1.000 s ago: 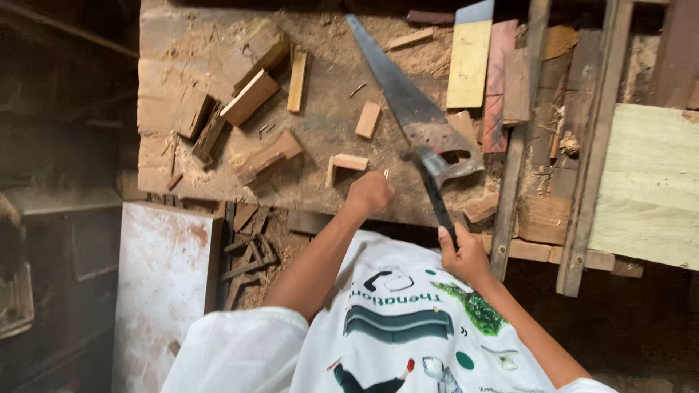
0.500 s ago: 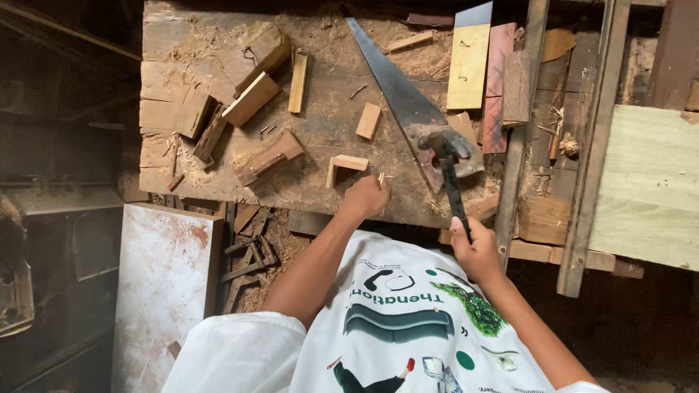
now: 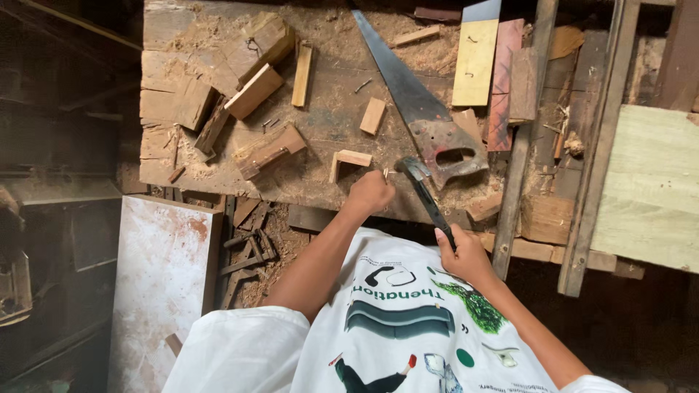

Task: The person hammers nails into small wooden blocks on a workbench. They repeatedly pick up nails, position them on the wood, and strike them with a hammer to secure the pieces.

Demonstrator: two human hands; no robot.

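Hammer over a nail at the near edge of the counter (image 3: pixel 218 65).

We judge the claw hammer (image 3: pixel 426 195) head-heavy and rigid, best gripped low on its dark handle, where our right hand (image 3: pixel 466 255) wraps its fingers fully closed. Our left hand (image 3: pixel 370 193) pinches what looks like a small nail (image 3: pixel 386 173), thin and easily bent, fingers narrow, beside the wood block (image 3: pixel 349 161) and the handsaw (image 3: pixel 422 113).

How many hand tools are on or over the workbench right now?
2. A handsaw lies flat on the bench, blade pointing away, and a hammer is gripped in the right hand, its head beside the left hand. Sawdust and scraps may hide others.
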